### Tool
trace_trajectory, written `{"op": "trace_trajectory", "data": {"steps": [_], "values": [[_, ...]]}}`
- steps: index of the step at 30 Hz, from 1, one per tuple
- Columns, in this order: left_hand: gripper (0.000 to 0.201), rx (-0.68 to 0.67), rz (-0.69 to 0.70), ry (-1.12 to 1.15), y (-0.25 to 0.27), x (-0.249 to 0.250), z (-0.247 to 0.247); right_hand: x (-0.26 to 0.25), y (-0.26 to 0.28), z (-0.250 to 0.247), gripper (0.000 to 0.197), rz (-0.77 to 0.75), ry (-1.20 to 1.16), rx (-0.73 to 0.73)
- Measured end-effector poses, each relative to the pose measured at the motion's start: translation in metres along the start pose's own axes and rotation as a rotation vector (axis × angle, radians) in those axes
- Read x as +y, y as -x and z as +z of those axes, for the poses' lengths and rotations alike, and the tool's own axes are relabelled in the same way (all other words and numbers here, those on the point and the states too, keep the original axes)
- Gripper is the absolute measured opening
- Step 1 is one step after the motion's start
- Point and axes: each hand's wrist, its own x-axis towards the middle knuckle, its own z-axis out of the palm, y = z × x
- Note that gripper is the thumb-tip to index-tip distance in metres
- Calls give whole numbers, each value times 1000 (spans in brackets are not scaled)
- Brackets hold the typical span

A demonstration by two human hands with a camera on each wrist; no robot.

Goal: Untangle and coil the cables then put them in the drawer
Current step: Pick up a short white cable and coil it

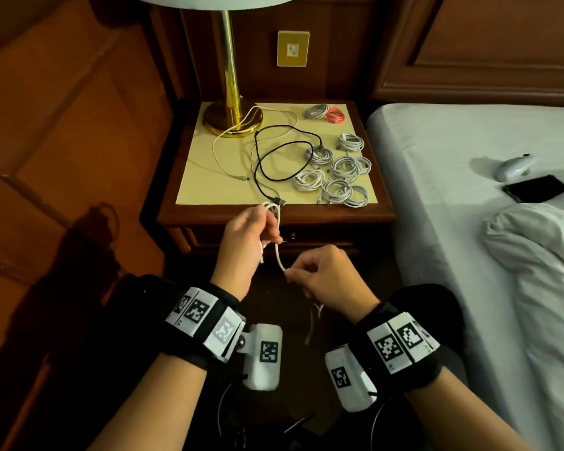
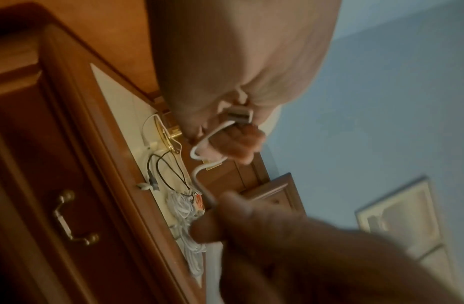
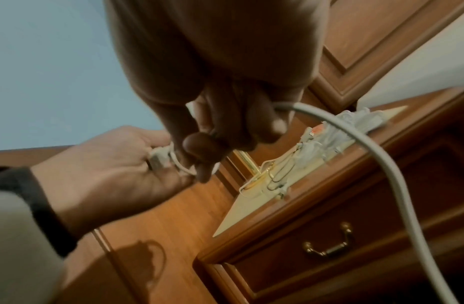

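right hand point(image 1: 323, 275) pinching white cable point(image 1: 279, 257) low, grip clamping it; left hand point(image 1: 245, 236) gripping same cable's small loops above closed drawer point(image 1: 306, 236); beyond, coiled cables point(image 1: 339, 172) and loose black cable point(image 1: 274, 157) lying on desk point(image 1: 209, 170).

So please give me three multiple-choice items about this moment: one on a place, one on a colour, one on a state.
1. Where does the pink coiled cable lie?
A. on the bed
B. at the far right corner of the nightstand
C. in the left hand

2. What colour is the cable between the hands?
A. white
B. black
C. pink

3. How is the drawer?
A. wide open
B. removed
C. closed

Key: 1 B, it lies beside a grey coil near the wall; 2 A, the left hand and right hand both hold a white cable; 3 C, its front sits flush, handle showing.
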Motion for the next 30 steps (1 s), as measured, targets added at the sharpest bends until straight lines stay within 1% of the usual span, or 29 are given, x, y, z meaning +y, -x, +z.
{"op": "trace_trajectory", "data": {"steps": [1, 3, 5, 7, 9, 10, 13, 15, 17, 19, 23, 26, 28, 30], "values": [[34, -17, 12, -85, 0, -2, 1, -6, 1, -2, 14, -41, 28, -42], [36, -45, 17, -177, -1, -7, 1, -15, 2, -8, 9, -112, 17, -120], [37, -44, 30, -269, 1, -9, 1, -18, 2, -13, 9, -139, -116, -138], [38, -53, 16, -317, 4, -11, 0, -18, 1, -17, 8, -143, -248, -64], [39, -95, -58, -254, 8, -12, 0, -15, -1, -19, 7, -148, -343, 74], [39, -121, -91, -217, 10, -12, 0, -13, -2, -19, 9, -150, -381, 141], [40, -204, -181, -125, 15, -9, 6, -5, -7, -13, 19, -128, -440, 273], [40, -208, -232, -92, 18, -7, 9, 3, -9, -10, 20, -108, -461, 325], [39, -186, -267, -44, 20, -7, 7, 10, -9, -8, 18, -74, -504, 346], [39, -156, -300, 43, 20, -7, 2, 18, -6, -6, 14, -26, -575, 336], [37, -63, -366, 294, 19, 2, -14, 38, 0, -3, 11, 87, -706, 296], [36, 22, -334, 415, 17, 8, -24, 47, 3, -4, 10, 150, -690, 263], [36, 98, -282, 417, 15, 11, -26, 50, 2, -2, 11, 184, -628, 240], [37, 170, -235, 404, 13, 13, -24, 48, 2, 1, 14, 194, -517, 238]]}}
